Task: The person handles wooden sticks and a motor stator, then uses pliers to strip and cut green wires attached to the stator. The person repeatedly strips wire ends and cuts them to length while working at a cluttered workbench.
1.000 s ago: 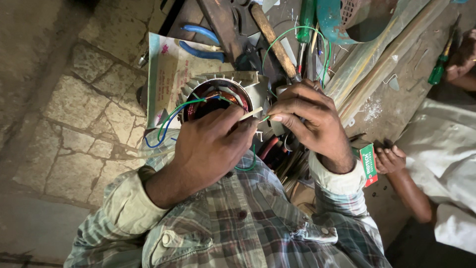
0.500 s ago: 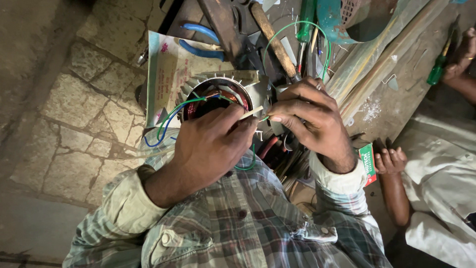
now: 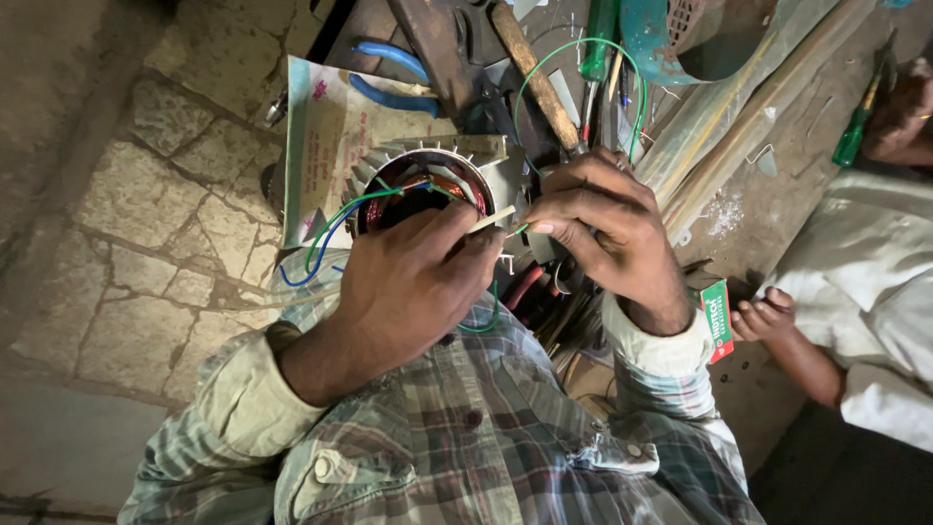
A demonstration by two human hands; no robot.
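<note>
Stone paving (image 3: 146, 224) lay beneath the motor stator (image 3: 428, 190). Left hand (image 3: 408, 282) pinched a pale sleeve (image 3: 491, 220) beside it; right hand (image 3: 603, 228) gripped green wire (image 3: 520, 230). Neither had shifted since earlier.

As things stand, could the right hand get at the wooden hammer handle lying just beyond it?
Probably yes: the right hand sits right beside the wooden handle, nothing between them, though its fingers are pinching a thin sleeve with the left hand.

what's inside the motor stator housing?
Inside the stator housing: reddish copper windings around the bore, with green wire and blue wire leading out. The left hand covers the lower part; the bore's depth is too dark to see.
</note>
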